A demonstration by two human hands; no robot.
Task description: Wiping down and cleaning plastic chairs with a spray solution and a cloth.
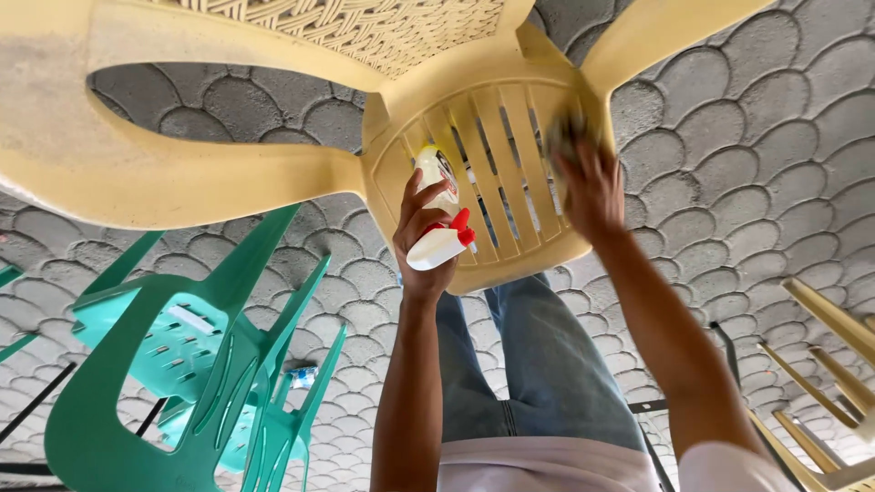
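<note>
Spray bottle (436, 205) over yellow chair (182, 173) seat slats, long axis upright in frame, red-white nozzle end nearest the wearer. Left hand (421, 239) wraps it. Right hand (591, 187) presses cloth (567, 132) near seat's right edge. Green chairs (200, 364) lie left, well apart.

A person in blue jeans (547, 364) stands over a pale yellow plastic armchair (273, 173) on grey scallop-patterned paving (756, 155), the left hand (425, 239) gripping a white spray bottle with a red trigger (441, 214) against the chair's slatted seat. The right hand (591, 187) presses a dark cloth (567, 135), blurred, onto the slats beside the chair's far arm. Stacked green plastic chairs (200, 364) stand just to the left, and the legs of other yellow chairs (834, 364) show at the right edge.
</note>
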